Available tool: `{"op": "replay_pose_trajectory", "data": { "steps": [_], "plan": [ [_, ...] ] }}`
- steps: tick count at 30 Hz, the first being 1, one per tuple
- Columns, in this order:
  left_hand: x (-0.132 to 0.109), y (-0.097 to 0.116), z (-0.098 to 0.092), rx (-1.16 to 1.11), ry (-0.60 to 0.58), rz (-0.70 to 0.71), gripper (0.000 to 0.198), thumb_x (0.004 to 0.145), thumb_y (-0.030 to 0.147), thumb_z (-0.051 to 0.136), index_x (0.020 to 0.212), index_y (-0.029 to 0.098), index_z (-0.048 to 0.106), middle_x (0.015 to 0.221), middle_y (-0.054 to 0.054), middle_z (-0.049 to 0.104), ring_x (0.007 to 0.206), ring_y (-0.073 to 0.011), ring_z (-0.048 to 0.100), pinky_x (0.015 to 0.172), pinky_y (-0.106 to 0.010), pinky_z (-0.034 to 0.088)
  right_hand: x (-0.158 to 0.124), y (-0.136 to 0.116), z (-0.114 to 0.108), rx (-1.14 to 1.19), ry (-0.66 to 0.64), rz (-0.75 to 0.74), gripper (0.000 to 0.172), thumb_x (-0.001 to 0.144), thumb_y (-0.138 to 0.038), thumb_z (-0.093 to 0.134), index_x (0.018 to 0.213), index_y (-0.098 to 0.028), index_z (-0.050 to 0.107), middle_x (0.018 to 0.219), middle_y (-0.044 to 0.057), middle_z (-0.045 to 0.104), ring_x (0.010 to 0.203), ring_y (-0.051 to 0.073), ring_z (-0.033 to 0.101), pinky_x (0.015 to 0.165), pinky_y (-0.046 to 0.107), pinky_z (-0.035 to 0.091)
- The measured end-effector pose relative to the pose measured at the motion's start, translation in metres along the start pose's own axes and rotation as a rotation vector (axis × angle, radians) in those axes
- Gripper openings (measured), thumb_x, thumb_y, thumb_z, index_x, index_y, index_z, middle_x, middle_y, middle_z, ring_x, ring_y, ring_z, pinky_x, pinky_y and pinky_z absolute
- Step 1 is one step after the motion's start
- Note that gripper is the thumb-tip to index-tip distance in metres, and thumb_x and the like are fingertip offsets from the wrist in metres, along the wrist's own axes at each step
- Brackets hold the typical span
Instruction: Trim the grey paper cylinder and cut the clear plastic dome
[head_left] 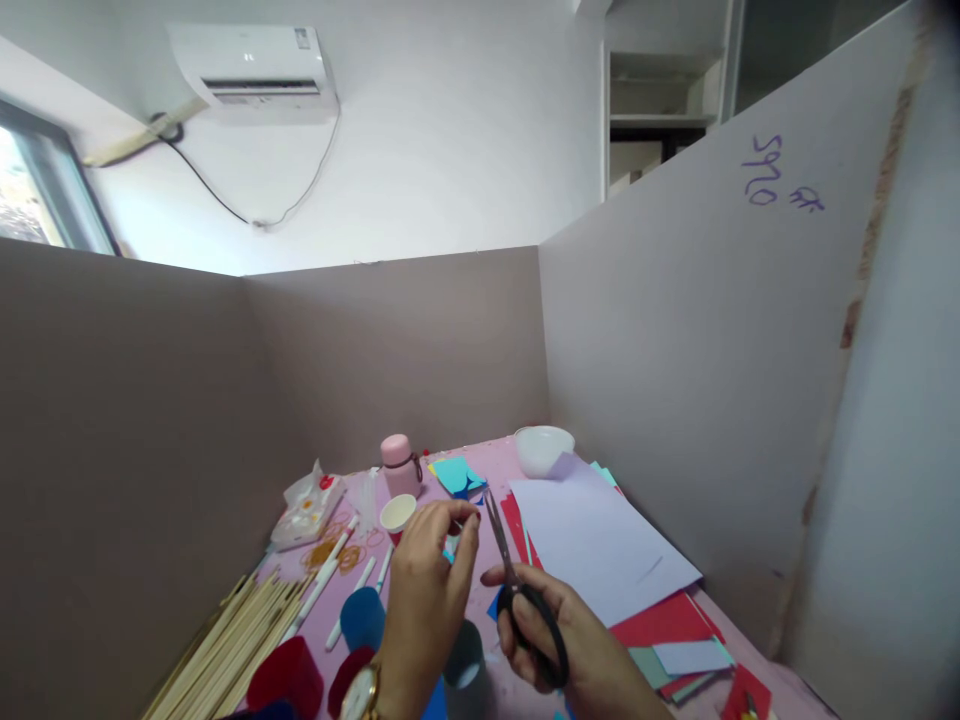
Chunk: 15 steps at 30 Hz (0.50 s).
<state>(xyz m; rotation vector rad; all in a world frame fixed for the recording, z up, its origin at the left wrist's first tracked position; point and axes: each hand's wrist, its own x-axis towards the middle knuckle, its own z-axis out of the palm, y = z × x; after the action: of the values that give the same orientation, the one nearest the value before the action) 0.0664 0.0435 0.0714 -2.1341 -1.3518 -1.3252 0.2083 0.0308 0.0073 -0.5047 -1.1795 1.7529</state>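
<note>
My right hand (577, 650) grips black-handled scissors (517, 590), blades pointing up and away over the pink table (495, 475). My left hand (427, 600), with a watch at the wrist, pinches a small light-blue paper scrap (452, 545) just left of the blades. Below my hands stand paper tubes: a blue one (362, 617), a grey one (465, 670) and a red one (289, 675).
A white sheet (600, 540) lies over red and other coloured paper (667, 620) at right. At the back are a white bowl (544, 448), pink flask (400, 463), blue paper pieces (459, 476) and a small cup (397, 515). Wooden sticks (232, 640), white pens and a plastic bag (307, 510) lie left. Partition walls enclose the table.
</note>
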Motion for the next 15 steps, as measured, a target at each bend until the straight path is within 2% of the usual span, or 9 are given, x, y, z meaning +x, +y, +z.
{"op": "replay_pose_trajectory", "data": {
  "steps": [5, 8, 10, 15],
  "plan": [
    [0.002, -0.025, 0.011, -0.037, -0.048, -0.174, 0.016, 0.088, 0.028, 0.049, 0.078, 0.021, 0.060, 0.073, -0.003, 0.069, 0.068, -0.0207, 0.066, 0.064, -0.034, 0.052, -0.002, -0.004, -0.004, 0.237, 0.008, 0.026, 0.054, 0.074, -0.055, 0.070, 0.109, -0.015, 0.062, 0.068, 0.001, 0.062, 0.047, 0.005, 0.050, 0.035, 0.013, 0.023],
    [-0.001, -0.040, 0.023, -0.087, -0.128, -0.206, 0.019, 0.081, 0.016, 0.047, 0.082, 0.021, 0.065, 0.092, -0.008, 0.073, 0.088, -0.0235, 0.069, 0.077, -0.039, 0.053, -0.001, -0.005, -0.007, 0.358, -0.020, 0.045, 0.052, 0.075, -0.054, 0.070, 0.109, -0.016, 0.064, 0.070, 0.003, 0.065, 0.049, 0.007, 0.054, 0.035, 0.012, 0.028],
    [-0.004, -0.045, 0.027, -0.127, -0.175, -0.232, 0.024, 0.078, 0.012, 0.046, 0.083, 0.020, 0.067, 0.095, -0.009, 0.074, 0.092, -0.0251, 0.069, 0.080, -0.041, 0.053, 0.000, -0.005, -0.008, 0.417, -0.045, 0.064, 0.051, 0.075, -0.054, 0.070, 0.108, -0.016, 0.064, 0.069, 0.003, 0.065, 0.049, 0.008, 0.055, 0.034, 0.012, 0.030],
    [-0.014, -0.038, 0.021, -0.248, -0.214, -0.341, 0.020, 0.084, 0.031, 0.050, 0.074, 0.021, 0.063, 0.070, -0.004, 0.070, 0.067, -0.0234, 0.066, 0.065, -0.037, 0.051, 0.000, -0.004, -0.011, 0.452, -0.072, 0.061, 0.048, 0.079, -0.051, 0.067, 0.111, -0.016, 0.063, 0.075, 0.004, 0.067, 0.056, 0.010, 0.059, 0.039, 0.013, 0.036]
  ]
}}
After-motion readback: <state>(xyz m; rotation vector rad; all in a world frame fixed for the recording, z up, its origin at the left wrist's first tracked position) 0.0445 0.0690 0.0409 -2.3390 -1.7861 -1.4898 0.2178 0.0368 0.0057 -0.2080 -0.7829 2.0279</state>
